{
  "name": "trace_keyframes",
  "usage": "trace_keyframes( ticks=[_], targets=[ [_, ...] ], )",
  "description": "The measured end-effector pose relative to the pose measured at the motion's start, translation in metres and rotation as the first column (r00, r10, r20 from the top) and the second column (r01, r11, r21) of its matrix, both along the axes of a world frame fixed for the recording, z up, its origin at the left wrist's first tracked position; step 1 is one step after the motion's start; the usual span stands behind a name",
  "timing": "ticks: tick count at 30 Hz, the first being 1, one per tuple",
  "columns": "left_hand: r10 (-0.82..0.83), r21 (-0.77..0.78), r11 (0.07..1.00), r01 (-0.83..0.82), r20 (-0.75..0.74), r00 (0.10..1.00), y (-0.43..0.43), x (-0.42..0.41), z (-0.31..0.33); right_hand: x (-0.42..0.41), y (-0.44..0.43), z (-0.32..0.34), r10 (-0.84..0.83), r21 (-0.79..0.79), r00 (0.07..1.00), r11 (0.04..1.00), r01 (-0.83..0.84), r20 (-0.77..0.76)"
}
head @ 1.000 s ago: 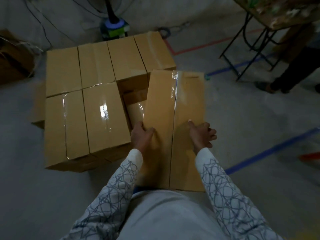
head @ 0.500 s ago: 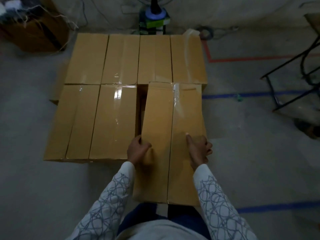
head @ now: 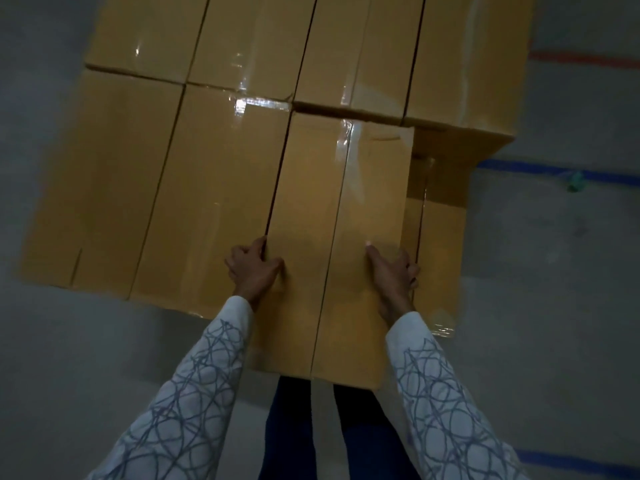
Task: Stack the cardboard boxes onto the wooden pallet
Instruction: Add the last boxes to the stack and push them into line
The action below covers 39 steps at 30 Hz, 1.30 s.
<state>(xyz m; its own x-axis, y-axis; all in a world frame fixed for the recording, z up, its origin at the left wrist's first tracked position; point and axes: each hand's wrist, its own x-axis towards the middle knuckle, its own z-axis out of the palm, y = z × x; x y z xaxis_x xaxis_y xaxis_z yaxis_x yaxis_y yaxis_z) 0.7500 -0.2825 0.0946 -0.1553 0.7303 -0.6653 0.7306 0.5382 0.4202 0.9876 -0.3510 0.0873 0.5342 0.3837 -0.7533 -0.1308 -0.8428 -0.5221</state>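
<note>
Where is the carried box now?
Head view, centre: the carried box, gripped by left hand and right hand, lies beside a top-layer box on its left, over a lower box.

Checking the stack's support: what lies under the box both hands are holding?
On its right, a lower box shows beneath the held box, which the left hand and right hand grip at its sides. Whatever lies directly underneath is covered.

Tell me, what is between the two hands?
In the head view, only the top of the long brown cardboard box lies between the left hand and the right hand, with its shiny clear tape seam running down the middle.
</note>
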Motion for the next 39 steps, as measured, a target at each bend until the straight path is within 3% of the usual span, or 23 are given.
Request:
trace_keyframes(
  ticks=[4,6,7,9,10,12,15,16,18,21,23,26,29,32,37,39],
  targets=[
    [-0.026,0.0,1.0,0.026,-0.043,0.999,0.005,-0.001,-0.026,-0.002,0.006,-0.033,0.044,0.066,0.999,0.997,-0.043,-0.019],
    [-0.035,-0.05,0.998,0.035,-0.001,0.999,-0.006,-0.003,-0.026,-0.007,-0.004,-0.035,0.158,0.079,0.987,0.985,-0.155,-0.025],
    [0.008,-0.064,0.998,-0.005,0.045,0.999,-0.017,-0.004,-0.023,-0.01,-0.012,-0.031,0.214,0.072,0.976,0.975,-0.212,-0.028],
    [0.248,-0.049,0.969,-0.244,0.143,0.958,-0.048,-0.003,-0.013,-0.013,-0.032,-0.022,0.243,0.052,0.969,0.969,-0.241,-0.044],
    [0.404,-0.061,0.915,-0.399,0.161,0.901,-0.066,-0.004,-0.009,-0.015,-0.043,-0.015,0.233,0.037,0.97,0.972,-0.231,-0.069],
    [0.695,-0.11,0.719,-0.687,0.124,0.708,-0.098,-0.005,-0.005,-0.021,-0.067,-0.007,0.204,-0.011,0.975,0.978,-0.206,-0.092],
    [0.926,-0.281,0.359,-0.89,-0.014,0.378,-0.14,-0.015,-0.016,-0.03,-0.107,-0.009,0.15,-0.132,0.981,0.977,-0.166,-0.123],
    [0.947,-0.368,0.296,-0.881,-0.007,0.321,-0.149,-0.016,-0.021,-0.034,-0.121,-0.013,0.147,-0.167,0.975,0.97,-0.175,-0.165],
    [0.955,-0.467,0.285,-0.837,0.069,0.287,-0.158,-0.017,-0.028,-0.044,-0.139,-0.017,0.077,-0.241,0.956,0.959,-0.149,-0.284],
    [0.984,-0.453,0.176,-0.874,0.069,0.162,-0.156,-0.02,-0.034,-0.059,-0.146,-0.017,-0.056,-0.268,0.93,0.962,-0.047,-0.364],
    [0.984,-0.45,0.178,-0.875,0.082,0.157,-0.15,-0.024,-0.035,-0.067,-0.146,-0.019,-0.1,-0.264,0.92,0.965,-0.003,-0.378],
    [0.965,-0.432,0.261,-0.863,0.117,0.234,-0.145,-0.025,-0.029,-0.076,-0.143,-0.024,-0.148,-0.25,0.905,0.967,0.048,-0.399],
    [0.984,-0.393,0.179,-0.902,0.079,0.161,-0.144,-0.025,-0.027,-0.079,-0.139,-0.023,-0.218,-0.258,0.882,0.959,0.115,-0.418],
    [0.983,-0.427,0.174,-0.888,0.124,0.133,-0.145,-0.029,-0.03,-0.078,-0.137,-0.023,-0.232,-0.259,0.869,0.958,0.126,-0.436],
    [0.972,-0.443,0.232,-0.866,0.138,0.19,-0.14,-0.039,-0.032,-0.074,-0.134,-0.028,-0.199,-0.25,0.878,0.964,0.095,-0.434],
    [0.954,-0.426,0.297,-0.854,0.162,0.251,-0.138,-0.047,-0.036,-0.074,-0.133,-0.03,-0.197,-0.252,0.875,0.964,0.09,-0.441]
  ],
)
